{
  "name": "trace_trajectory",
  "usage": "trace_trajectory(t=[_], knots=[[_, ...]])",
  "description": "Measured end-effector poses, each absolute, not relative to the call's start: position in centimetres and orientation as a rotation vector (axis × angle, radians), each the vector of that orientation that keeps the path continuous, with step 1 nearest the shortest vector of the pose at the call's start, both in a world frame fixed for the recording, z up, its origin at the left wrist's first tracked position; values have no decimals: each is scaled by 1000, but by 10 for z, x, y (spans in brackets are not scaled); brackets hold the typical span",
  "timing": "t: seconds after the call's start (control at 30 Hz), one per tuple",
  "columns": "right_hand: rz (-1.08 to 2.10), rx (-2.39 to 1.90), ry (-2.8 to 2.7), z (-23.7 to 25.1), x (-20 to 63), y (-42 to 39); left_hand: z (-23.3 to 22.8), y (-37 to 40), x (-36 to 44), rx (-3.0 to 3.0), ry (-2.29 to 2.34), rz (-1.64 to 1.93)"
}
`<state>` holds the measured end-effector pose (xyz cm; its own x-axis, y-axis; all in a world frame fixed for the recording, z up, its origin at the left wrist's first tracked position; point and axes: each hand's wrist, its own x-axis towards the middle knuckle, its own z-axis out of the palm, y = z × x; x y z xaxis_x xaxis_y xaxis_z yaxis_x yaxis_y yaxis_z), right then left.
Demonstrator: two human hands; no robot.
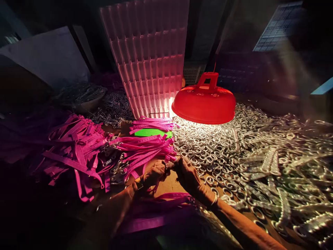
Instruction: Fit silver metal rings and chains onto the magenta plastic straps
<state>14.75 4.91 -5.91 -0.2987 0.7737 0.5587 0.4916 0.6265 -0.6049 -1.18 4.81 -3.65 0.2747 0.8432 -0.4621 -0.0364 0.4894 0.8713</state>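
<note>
Ring-strewn table (234, 146): hands (171, 172) fist-to-fist.

A small bare patch of worktop (169, 185) is left open, hemmed by the pink straps (78, 146), the metal rings (223, 146), and the low-hung red lamp (204, 100) overhead.

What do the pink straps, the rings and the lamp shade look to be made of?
Pink straps: probably woven fabric webbing, flat, limp and matte. Rings: likely metal, silvery with bright glints under the light. Lamp shade: seemingly plastic, smooth, glowing red as light passes through.
</note>
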Motion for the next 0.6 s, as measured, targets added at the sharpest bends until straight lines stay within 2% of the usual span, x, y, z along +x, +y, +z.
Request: trace_trajectory(t=[0.1, 0.27, 0.33, 0.47, 0.6], knots=[[496, -907, -2000, -59, 146, 52, -42, 45, -14, 856, 1163, 663], [1259, -999, -1408, -34, 154, 73, -57, 41, -4, 840, 1172, 770], [1424, -909, -1175, -18, 162, 85, -56, 38, 0, 855, 1195, 821], [1432, -916, -1195, -3, 175, 92, -43, 28, 1, 791, 1101, 893], [1382, -1043, -1448, -18, 169, 76, -29, 21, 0, 768, 1046, 972]])
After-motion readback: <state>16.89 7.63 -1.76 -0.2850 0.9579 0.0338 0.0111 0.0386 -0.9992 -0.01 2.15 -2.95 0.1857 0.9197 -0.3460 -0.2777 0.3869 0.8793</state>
